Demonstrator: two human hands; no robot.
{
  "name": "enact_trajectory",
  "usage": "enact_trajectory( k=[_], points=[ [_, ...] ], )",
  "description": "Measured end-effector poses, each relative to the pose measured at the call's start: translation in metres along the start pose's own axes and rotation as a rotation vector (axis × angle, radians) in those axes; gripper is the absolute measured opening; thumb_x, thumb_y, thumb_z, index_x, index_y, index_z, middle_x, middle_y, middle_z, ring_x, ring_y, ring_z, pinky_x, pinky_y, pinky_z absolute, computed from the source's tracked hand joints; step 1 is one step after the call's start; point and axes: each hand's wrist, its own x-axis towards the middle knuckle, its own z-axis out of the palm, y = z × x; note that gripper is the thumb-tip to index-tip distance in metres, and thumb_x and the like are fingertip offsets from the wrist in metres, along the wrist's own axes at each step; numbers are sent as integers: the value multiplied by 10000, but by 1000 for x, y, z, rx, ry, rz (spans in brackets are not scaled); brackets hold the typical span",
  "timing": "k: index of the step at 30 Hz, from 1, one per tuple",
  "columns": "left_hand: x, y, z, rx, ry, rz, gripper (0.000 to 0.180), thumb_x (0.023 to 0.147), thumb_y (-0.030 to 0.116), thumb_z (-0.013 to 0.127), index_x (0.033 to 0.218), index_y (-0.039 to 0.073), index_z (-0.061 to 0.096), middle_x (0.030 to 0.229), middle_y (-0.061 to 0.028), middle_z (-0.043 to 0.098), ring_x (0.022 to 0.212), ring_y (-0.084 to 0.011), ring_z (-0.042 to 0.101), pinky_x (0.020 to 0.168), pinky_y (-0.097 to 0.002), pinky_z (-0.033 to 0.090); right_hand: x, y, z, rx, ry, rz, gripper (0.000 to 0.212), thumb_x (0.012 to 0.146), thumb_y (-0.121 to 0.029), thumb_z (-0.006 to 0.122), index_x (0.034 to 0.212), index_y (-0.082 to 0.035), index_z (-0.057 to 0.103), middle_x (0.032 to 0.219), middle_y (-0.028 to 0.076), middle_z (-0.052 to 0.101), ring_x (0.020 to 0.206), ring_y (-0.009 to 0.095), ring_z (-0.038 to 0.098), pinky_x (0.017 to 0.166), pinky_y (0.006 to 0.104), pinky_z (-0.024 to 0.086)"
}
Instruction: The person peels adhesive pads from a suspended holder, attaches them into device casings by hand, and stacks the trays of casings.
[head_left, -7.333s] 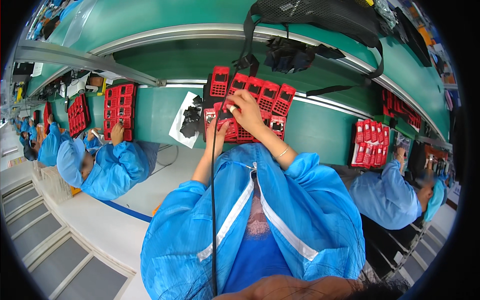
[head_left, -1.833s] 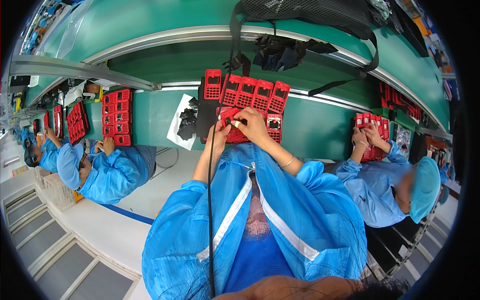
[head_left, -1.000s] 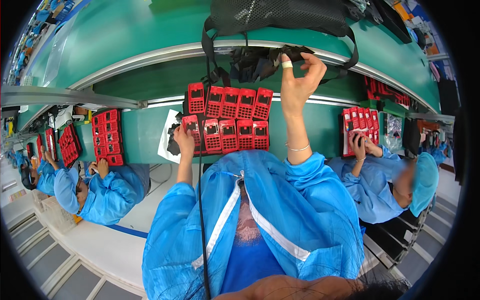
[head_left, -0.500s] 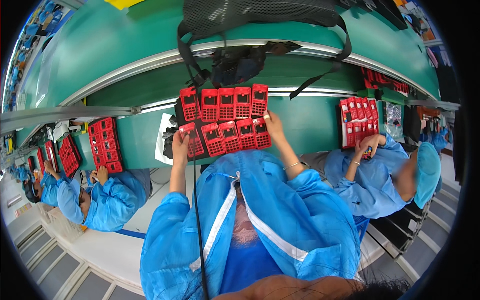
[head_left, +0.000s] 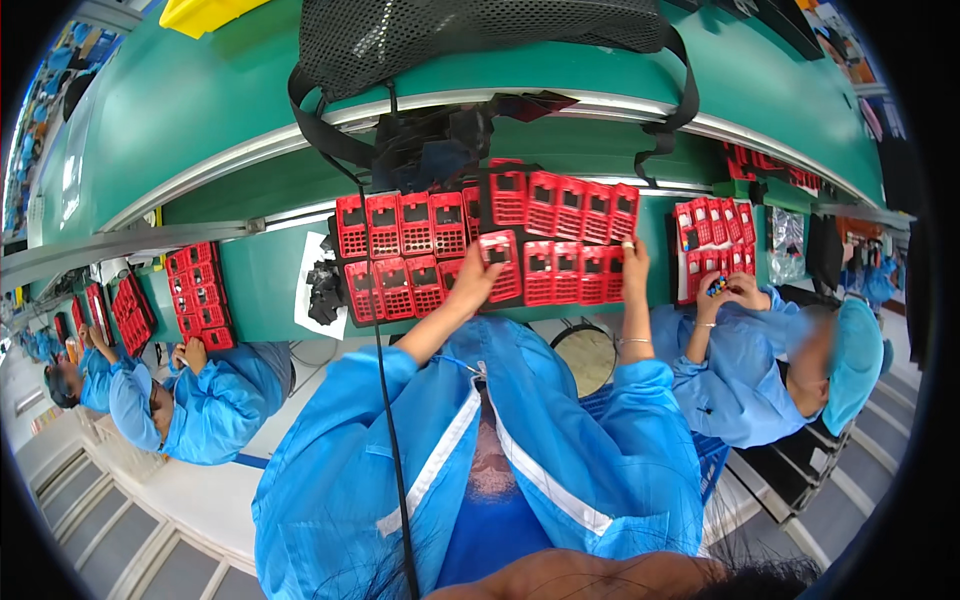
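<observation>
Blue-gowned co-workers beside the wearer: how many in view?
2. One blue-gowned co-worker sits at the wearer's left, by a red tray; another at the right. More may be hidden at the far left rim.

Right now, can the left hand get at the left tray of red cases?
Probably yes: the left hand holds one red case right beside the left tray, and nothing lies between them.

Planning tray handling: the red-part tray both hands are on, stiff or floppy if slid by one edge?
Likely fairly stiff: the tray lies flat between the left hand and right hand. Probably light, being thin. Its red parts may shift, since they seem only seated.
</observation>
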Motion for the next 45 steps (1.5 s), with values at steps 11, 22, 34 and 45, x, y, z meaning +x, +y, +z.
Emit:
enact_trajectory(
  k=[11,22,34,45],
  points=[
    [55,-54,97,140,-213,-418,944,877,155,698,1468,-220,66,1405,-359,452,1310,-390,500,1052,-379,455,72,53,-58,-426,126,43,533,1009,-379,550,1342,38,567,1242,182,655,1132,260,622,963,349,471],
    [9,-18,31,208,-472,-91,387,984,88,572,1349,-33,531,1258,-152,643,1128,-233,634,966,-344,513,-57,-68,122,-445,-104,-613,271,918,-227,661,1126,-56,684,1023,157,678,845,336,679,752,440,543],
    [-26,30,-61,-160,69,27,435,990,59,580,1404,-11,466,1294,-112,603,1107,-200,632,941,-316,523,-96,-125,232,-746,-207,-527,174,942,-187,554,1044,-46,557,940,211,680,818,433,673,727,544,525],
    [-37,62,-61,-331,-68,85,394,926,-54,611,1299,28,512,1131,-57,667,994,-146,659,795,-293,560,-172,-199,220,-174,-470,-587,246,895,-106,681,1122,-14,661,968,160,680,912,312,678,803,365,521]
  ],
)
